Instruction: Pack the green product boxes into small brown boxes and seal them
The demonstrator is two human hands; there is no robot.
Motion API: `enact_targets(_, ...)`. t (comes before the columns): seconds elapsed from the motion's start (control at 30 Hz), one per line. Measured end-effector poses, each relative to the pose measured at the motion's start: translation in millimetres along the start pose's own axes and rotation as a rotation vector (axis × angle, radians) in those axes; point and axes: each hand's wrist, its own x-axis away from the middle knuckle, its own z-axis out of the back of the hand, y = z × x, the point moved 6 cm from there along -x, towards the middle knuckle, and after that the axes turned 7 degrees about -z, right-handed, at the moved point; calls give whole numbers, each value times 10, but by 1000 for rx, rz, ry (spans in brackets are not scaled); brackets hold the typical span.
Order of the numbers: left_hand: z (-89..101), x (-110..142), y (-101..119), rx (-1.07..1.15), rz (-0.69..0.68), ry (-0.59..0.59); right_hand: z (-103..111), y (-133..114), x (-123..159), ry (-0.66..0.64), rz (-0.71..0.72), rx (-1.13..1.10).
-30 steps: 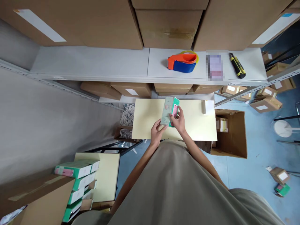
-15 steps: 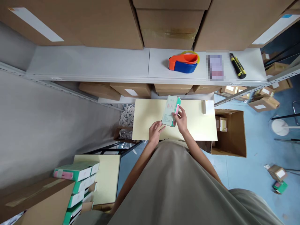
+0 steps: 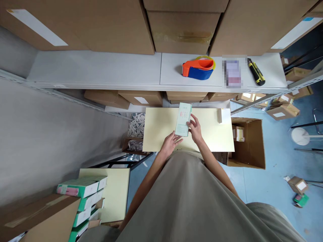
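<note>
A slim pale-green and white product box (image 3: 183,118) is held over the cream table, its printed broad face turned up toward me. My right hand (image 3: 195,129) grips its right edge, thumb on the face and fingers along the side. At the lower left corner, my left hand (image 3: 171,143) supports the box's bottom end, with some fingers stretched out beneath it. The cream table (image 3: 158,126) lies under both hands. A small white box (image 3: 224,115) stands at its right end.
A grey shelf (image 3: 113,69) above carries a tape dispenser (image 3: 198,68), a utility knife (image 3: 256,72) and large cartons (image 3: 116,27). An open carton (image 3: 249,144) sits right of the table. Green-and-white boxes (image 3: 87,188) are stacked at lower left, beside a brown carton (image 3: 47,218).
The box has turned so its pink-and-green side no longer shows and its broad face looks up more squarely. My left hand has moved slightly right, with its fingers further under the bottom end.
</note>
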Motion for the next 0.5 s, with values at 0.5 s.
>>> enact_targets(0.5, 19, -42, 122, -394, -423, 226, -186, -269, 87, 127, 200, 337)
